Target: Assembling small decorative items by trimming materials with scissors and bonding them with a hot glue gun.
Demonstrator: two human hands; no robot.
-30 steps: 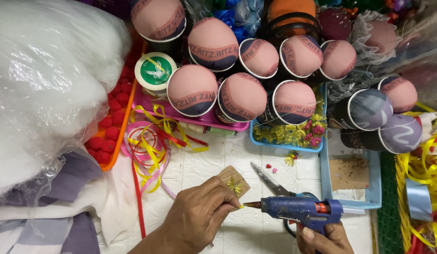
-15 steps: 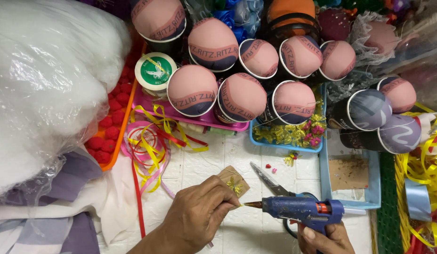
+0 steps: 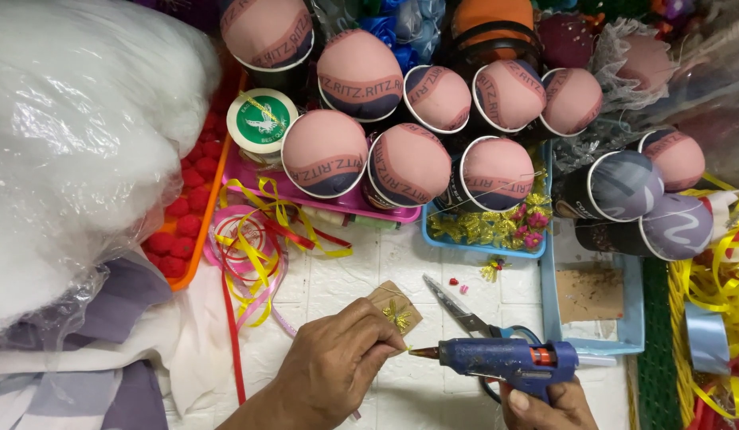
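My left hand [image 3: 338, 362] pinches a small brown cardboard tag [image 3: 393, 306] that carries a tiny gold bow, low in the middle of the view. My right hand [image 3: 545, 402] grips a blue glue gun [image 3: 505, 358] at the bottom right. The gun lies level and its copper nozzle points left, almost touching my left fingertips at the tag's lower edge. A pair of scissors [image 3: 457, 306] lies on the white surface just behind the gun, its handles hidden under the gun's body.
Several paper cups with pink stuffed domes [image 3: 409, 163] crowd the back. A big plastic bag of white stuffing [image 3: 75, 143] fills the left. Yellow and red ribbons [image 3: 262, 239], an orange tray of red pompoms [image 3: 178, 231] and blue trays [image 3: 592, 318] surround the small work area.
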